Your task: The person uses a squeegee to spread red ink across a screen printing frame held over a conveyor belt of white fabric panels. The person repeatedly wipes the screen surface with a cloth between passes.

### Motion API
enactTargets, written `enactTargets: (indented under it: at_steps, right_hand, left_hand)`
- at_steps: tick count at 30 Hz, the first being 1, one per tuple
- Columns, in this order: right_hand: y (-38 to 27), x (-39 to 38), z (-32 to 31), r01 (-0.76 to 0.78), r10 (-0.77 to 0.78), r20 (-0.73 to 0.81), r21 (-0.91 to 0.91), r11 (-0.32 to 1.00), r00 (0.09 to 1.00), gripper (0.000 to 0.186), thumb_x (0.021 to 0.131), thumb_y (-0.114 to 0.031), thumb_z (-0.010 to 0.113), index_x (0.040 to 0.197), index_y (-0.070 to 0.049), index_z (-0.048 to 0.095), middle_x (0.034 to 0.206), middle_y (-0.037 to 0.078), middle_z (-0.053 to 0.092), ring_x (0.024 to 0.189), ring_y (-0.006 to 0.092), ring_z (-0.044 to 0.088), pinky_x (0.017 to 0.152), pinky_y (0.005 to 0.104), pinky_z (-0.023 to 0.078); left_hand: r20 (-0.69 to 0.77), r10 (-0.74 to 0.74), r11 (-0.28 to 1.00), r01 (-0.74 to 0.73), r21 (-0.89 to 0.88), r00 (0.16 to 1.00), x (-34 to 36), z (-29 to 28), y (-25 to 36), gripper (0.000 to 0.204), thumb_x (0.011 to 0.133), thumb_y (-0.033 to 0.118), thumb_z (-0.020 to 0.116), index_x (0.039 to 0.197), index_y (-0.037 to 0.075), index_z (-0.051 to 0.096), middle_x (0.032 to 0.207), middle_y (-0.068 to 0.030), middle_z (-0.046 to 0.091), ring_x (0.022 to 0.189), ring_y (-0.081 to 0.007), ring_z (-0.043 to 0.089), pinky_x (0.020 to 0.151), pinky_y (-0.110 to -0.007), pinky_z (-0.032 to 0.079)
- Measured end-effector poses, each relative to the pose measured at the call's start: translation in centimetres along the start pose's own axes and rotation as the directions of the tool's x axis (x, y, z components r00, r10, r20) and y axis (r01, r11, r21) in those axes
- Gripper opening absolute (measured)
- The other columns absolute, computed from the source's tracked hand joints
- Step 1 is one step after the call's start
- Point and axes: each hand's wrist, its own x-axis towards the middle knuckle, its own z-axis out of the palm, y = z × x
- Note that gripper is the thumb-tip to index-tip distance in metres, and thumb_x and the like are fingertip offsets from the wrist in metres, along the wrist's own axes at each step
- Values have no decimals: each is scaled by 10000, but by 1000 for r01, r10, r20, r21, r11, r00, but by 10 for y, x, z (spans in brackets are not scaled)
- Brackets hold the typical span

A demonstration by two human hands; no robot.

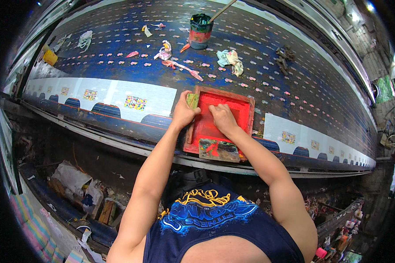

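A screen printing frame (pixel 251 115) with a wooden rim and wet red ink (pixel 205 127) inside lies at the table's near edge, in front of my body. My left hand (pixel 185 112) is closed round its left side, by a yellow-green patch (pixel 192 101) on the rim. Inside the frame, low over the ink, my right hand (pixel 224 117) has its fingers curled down; what they hold is hidden beneath them. A paint-stained board (pixel 219 150) with a red smear covers the frame's near end. Printed white sheets lie on both sides, the left sheet (pixel 114 90) and the right sheet (pixel 274 124).
Beyond the frame stands an ink pot (pixel 200 37) with a stick (pixel 223 10) in it. Crumpled rags (pixel 231 61) and ink-stained scraps (pixel 182 69) lie about the long dark table (pixel 254 55). A metal rail (pixel 118 141) runs along its near edge. Below left is a littered trough (pixel 70 215).
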Motion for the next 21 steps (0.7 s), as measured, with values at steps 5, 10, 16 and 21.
enactTargets:
  at_steps: [5,10,16,21]
  right_hand:
    - [-9,4,4,123,-137,75,170,978,988,100,873,-87,618,971,-67,615,811,142,662,845,327,657,803,464,507]
    - [18,-17,-14,184,-206,114,176,967,972,94,872,-97,671,956,-66,642,767,153,640,758,341,645,758,470,517]
    - [2,2,4,205,-215,73,121,971,974,78,907,-126,652,921,-60,613,741,158,644,748,357,661,736,474,528]
    - [28,-23,-17,171,-187,102,146,974,977,116,879,-135,705,930,-64,628,738,149,626,752,357,644,723,477,519]
  left_hand:
    - [2,2,1000,-2,-18,1000,0,-3,-6,811,697,177,811,1424,58,471,1221,-215,671,1155,-364,660,1009,-411,511]
    - [-4,-11,1000,11,23,1000,0,-3,-2,830,689,195,819,1425,41,468,1225,-260,670,1166,-410,662,1012,-437,516]
    - [-2,10,999,-10,31,1000,0,-5,-4,824,688,207,822,1415,32,474,1249,-263,664,1181,-414,655,1018,-439,514]
    - [-1,1,1000,-1,13,1000,0,-4,-6,832,689,206,822,1427,58,467,1246,-259,666,1181,-412,656,1014,-441,516]
